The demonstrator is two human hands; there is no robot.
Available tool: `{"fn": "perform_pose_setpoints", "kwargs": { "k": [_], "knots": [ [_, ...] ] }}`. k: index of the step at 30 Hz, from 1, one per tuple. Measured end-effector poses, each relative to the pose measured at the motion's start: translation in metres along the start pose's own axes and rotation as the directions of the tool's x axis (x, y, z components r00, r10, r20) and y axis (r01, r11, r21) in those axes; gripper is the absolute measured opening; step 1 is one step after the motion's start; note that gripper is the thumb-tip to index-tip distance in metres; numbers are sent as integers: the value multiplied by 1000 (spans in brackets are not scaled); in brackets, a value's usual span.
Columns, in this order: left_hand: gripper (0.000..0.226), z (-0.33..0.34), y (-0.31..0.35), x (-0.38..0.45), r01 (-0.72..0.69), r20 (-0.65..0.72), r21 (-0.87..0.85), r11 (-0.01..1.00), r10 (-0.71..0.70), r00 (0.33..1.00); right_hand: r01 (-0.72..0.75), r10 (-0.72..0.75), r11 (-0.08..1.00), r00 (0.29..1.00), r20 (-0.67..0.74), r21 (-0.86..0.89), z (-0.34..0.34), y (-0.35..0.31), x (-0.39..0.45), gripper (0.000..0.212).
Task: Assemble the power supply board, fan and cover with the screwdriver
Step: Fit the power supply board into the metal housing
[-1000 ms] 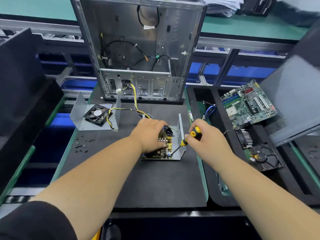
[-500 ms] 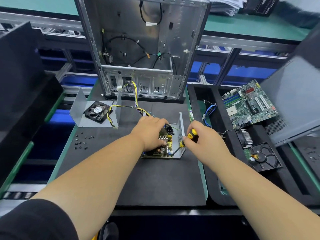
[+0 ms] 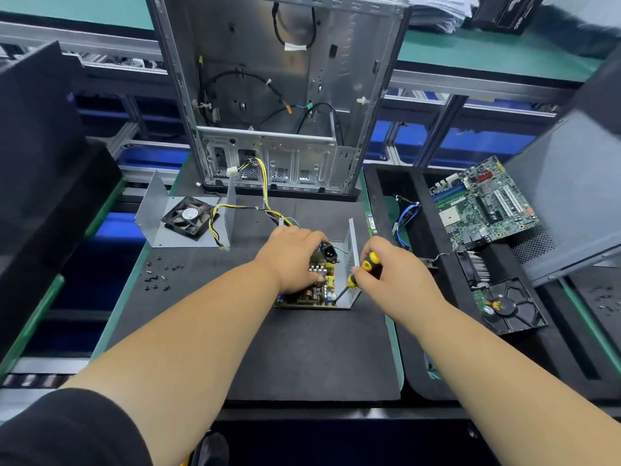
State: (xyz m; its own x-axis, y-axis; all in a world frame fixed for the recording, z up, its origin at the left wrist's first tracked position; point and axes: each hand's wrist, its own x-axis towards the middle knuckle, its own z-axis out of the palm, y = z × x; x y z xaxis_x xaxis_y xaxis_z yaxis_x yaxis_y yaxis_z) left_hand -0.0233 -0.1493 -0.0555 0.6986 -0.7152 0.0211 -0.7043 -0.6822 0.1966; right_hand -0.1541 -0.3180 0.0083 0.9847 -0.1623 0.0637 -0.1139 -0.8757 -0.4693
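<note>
While the left hand (image 3: 290,255) presses flat on the power supply board (image 3: 319,290) in its metal tray on the table (image 3: 302,358), the right hand (image 3: 393,274) grips the screwdriver (image 3: 364,269), tip at the board's near right corner.

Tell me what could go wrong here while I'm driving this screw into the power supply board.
1. The screwdriver enters at a slant, tip at the near right corner of the power supply board; it could slip onto nearby components.
2. The left hand lies over the board, close to the tip if it skids.
3. The yellow wires run taut-looking toward the computer case; shifting the board may tug them.
</note>
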Motion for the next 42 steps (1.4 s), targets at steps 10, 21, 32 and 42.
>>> {"fn": "perform_pose_setpoints", "kwargs": {
  "k": [10,21,32,42],
  "knots": [
    [69,1,-1,1,-4,1,15,1000,4,1000,99,-93,991,994,63,-93,0,-4,2,15],
    [70,-1,1,0,3,6,0,1000,-3,1000,185,-109,962,934,340,-201,-20,-21,18,17],
    [70,-1,1,0,4,-2,19,1000,-4,1000,192,-29,764,964,265,-616,-6,-40,40,28],
    [68,0,1,0,-9,2,28,1000,9,1000,265,-161,911,934,318,-315,-20,-37,31,13]
  ]
}}
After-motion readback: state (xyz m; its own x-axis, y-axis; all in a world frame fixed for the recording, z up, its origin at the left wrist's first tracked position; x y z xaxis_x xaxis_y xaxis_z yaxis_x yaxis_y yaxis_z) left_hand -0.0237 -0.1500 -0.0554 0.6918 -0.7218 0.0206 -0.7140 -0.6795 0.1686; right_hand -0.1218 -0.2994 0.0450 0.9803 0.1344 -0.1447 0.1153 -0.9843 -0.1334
